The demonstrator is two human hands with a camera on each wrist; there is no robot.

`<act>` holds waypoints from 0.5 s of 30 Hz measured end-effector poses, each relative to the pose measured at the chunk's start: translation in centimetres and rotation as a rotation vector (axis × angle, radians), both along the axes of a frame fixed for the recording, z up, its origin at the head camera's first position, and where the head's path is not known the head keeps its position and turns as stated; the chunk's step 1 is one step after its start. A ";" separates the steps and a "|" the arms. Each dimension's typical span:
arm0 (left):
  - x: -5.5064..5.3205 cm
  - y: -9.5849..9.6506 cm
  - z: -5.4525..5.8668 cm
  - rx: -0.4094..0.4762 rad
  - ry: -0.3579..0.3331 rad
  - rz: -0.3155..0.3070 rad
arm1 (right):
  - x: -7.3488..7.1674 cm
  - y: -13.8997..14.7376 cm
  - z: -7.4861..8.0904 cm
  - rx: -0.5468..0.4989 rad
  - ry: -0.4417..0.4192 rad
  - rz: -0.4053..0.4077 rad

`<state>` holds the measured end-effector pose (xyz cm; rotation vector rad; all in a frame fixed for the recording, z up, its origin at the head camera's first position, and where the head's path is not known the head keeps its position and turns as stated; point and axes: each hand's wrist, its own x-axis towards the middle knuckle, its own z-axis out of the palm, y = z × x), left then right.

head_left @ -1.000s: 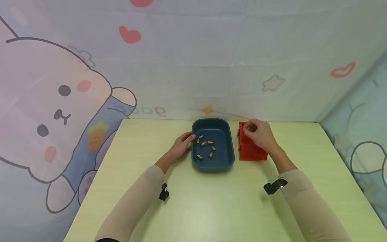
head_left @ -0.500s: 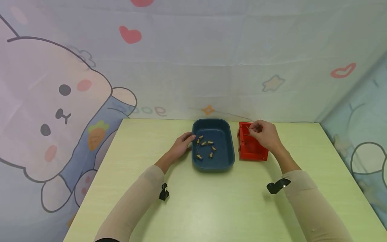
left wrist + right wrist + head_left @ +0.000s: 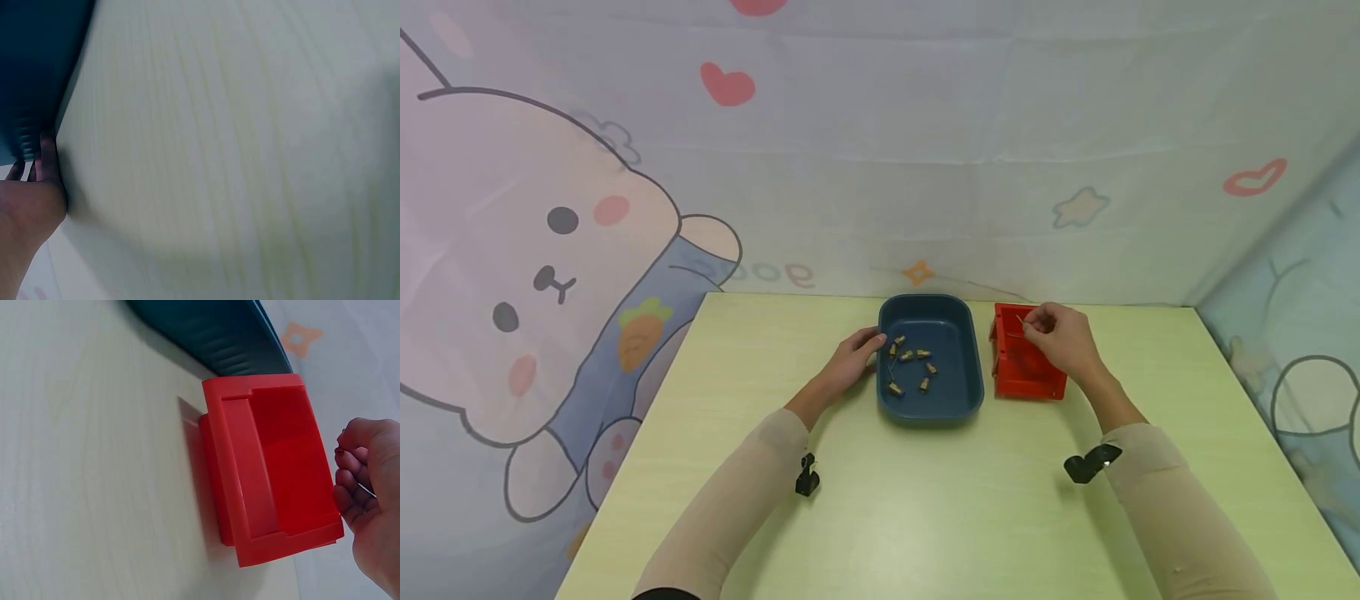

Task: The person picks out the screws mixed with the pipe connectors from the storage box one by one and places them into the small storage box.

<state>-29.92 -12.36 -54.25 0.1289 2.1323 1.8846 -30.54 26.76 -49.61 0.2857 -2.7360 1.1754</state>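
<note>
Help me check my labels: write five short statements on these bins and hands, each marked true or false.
1. The left hand touches the blue bin. True.
2. The right hand pinches a thin piece near the red bin. True.
3. Both hands touch the blue bin. False: only the left hand does.
4. Several brass-coloured pieces lie in the blue bin. True.
5. The bins touch each other. False: a gap separates them.
</note>
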 end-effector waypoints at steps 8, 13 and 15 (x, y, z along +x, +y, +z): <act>-0.1 0.0 -0.1 0.000 -0.002 0.006 | 0.1 -0.3 -0.5 0.010 0.014 -0.005; -0.1 0.0 -0.2 0.032 -0.012 -0.012 | 0.2 -0.6 -0.7 0.026 0.031 -0.005; -0.1 0.0 -0.2 0.046 -0.014 -0.018 | 0.2 -0.6 -0.8 0.035 0.033 -0.007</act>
